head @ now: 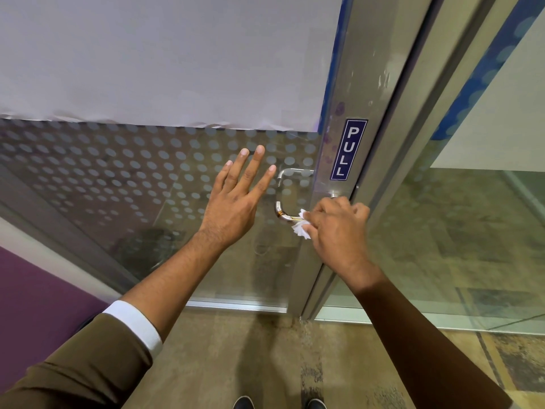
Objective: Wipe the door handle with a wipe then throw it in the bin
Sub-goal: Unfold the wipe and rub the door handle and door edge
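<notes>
The white wipe (300,227) is pressing against the lower bend of the door handle (281,212), pinched in the closed right hand (336,228). The left hand (236,199) is hovering spread open and empty beside the glass door (147,187). Wrapping the wipe fully around the bar would probably be cleaning it best.

Under our right hand (336,228) most of the wipe (300,227) is hidden; only crumpled white edges poke out left of the grip. Our fingers also cover the door handle (278,206) to the right of its bend. The frame's bottom edge crops our shoes (243,402).
</notes>
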Demonstrator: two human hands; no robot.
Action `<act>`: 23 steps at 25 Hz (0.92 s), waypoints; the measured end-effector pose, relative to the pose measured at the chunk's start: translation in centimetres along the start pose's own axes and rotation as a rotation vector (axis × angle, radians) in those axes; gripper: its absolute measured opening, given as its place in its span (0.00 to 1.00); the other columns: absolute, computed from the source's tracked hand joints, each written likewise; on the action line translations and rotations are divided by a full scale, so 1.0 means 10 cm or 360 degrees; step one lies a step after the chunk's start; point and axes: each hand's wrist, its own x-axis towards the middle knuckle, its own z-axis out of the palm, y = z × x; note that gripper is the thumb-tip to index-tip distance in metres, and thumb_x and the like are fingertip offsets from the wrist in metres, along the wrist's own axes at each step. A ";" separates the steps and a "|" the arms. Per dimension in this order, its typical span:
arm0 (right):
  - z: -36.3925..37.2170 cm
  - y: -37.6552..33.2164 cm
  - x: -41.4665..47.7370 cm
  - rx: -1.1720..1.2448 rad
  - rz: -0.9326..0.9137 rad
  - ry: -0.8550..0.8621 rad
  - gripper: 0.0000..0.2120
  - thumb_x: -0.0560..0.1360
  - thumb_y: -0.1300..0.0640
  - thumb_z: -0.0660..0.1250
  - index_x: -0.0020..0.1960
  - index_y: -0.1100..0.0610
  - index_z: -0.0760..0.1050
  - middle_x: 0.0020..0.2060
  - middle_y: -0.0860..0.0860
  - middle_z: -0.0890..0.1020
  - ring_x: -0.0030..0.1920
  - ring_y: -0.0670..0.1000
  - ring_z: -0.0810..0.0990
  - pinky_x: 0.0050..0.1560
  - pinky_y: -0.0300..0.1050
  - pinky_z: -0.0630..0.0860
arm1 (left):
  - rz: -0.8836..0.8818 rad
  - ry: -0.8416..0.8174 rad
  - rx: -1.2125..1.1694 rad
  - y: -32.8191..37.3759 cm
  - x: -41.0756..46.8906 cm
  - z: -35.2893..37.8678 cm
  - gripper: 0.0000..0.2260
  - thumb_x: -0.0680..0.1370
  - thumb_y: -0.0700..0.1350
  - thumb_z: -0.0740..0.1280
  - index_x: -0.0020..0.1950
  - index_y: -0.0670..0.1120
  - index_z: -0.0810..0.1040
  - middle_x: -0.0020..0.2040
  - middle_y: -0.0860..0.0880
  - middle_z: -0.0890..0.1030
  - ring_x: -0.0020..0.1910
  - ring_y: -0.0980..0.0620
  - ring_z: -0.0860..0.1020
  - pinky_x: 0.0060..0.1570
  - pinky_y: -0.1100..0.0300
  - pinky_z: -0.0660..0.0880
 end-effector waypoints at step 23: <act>0.06 -0.57 0.13 -0.0086 0.0194 -0.0013 0.06 0.76 0.45 0.73 0.45 0.45 0.87 0.42 0.46 0.82 0.50 0.54 0.76 0.53 0.55 0.60 | 0.0106 0.0083 0.0031 -0.20 -0.03 -0.03 0.40 0.73 0.28 0.67 0.84 0.49 0.68 0.88 0.45 0.60 0.86 0.44 0.59 0.80 0.34 0.58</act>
